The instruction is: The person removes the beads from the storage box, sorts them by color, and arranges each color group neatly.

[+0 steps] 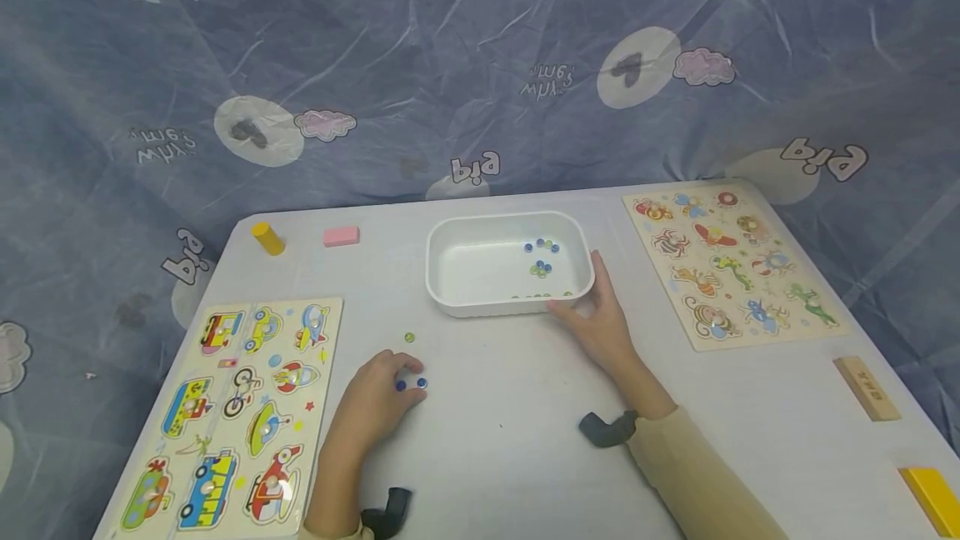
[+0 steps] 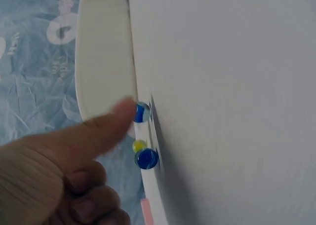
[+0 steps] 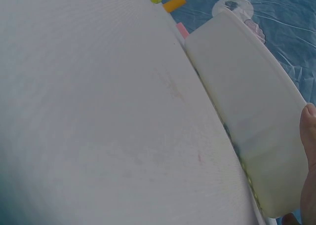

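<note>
My left hand [image 1: 375, 401] is beside two blue marbles on the table, its thumb and index finger bent in a loose C around them. One blue marble [image 2: 142, 112] is right at the thumb tip in the left wrist view; the other blue marble [image 2: 146, 158] lies apart from it. A yellow-green marble [image 1: 409, 337] lies just beyond the hand. My right hand [image 1: 600, 325] grips the right end of a white plastic tray [image 1: 480, 309], thumb at the near rim and fingers along the side. Several blue marbles [image 1: 540, 265] and yellow-green marbles [image 1: 538, 272] lie inside, toward its right.
A vehicle puzzle board [image 1: 303, 415] lies on the left, an insect puzzle board [image 1: 705, 273] on the right. Behind are a yellow cylinder [image 1: 268, 238] and a pink block [image 1: 341, 237]. A wooden block [image 1: 867, 388] and a yellow block [image 1: 932, 500] lie near the right edge.
</note>
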Demonstrator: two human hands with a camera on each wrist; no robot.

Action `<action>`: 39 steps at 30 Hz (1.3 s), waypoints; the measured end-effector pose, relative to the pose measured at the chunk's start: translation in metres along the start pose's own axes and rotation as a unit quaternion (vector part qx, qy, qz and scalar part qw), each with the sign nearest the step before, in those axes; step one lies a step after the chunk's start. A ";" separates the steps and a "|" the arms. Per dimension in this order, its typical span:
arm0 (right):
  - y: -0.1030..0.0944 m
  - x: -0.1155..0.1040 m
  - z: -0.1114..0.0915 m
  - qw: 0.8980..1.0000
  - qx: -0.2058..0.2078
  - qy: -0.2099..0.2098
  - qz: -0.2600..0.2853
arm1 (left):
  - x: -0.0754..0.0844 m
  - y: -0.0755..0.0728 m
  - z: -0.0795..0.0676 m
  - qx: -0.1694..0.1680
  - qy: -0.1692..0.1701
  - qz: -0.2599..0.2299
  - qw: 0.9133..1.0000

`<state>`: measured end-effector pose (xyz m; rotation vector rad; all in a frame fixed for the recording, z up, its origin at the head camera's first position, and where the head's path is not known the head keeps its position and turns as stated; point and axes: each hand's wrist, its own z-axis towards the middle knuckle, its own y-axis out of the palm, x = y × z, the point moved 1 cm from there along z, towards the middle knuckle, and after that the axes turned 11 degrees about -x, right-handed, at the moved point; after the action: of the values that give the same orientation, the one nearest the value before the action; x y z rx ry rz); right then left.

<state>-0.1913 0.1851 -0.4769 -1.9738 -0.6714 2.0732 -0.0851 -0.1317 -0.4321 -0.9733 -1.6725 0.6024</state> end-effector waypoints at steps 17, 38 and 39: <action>0.000 0.000 0.001 1.000 0.003 -0.007 -0.005 | 0.078 -0.030 0.002 0.010 0.148 -0.025 0.989; -0.007 -0.036 -0.012 0.999 -0.018 -0.025 0.035 | 0.162 0.001 0.127 -0.059 0.191 -0.060 0.978; -0.007 -0.036 -0.012 0.999 -0.018 -0.026 0.036 | 0.165 0.003 0.132 -0.066 0.188 -0.054 0.978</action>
<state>-0.1775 0.1775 -0.4417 -1.9968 -0.6615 2.1752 -0.2265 0.0184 -0.3878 -1.0130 -1.4252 0.2184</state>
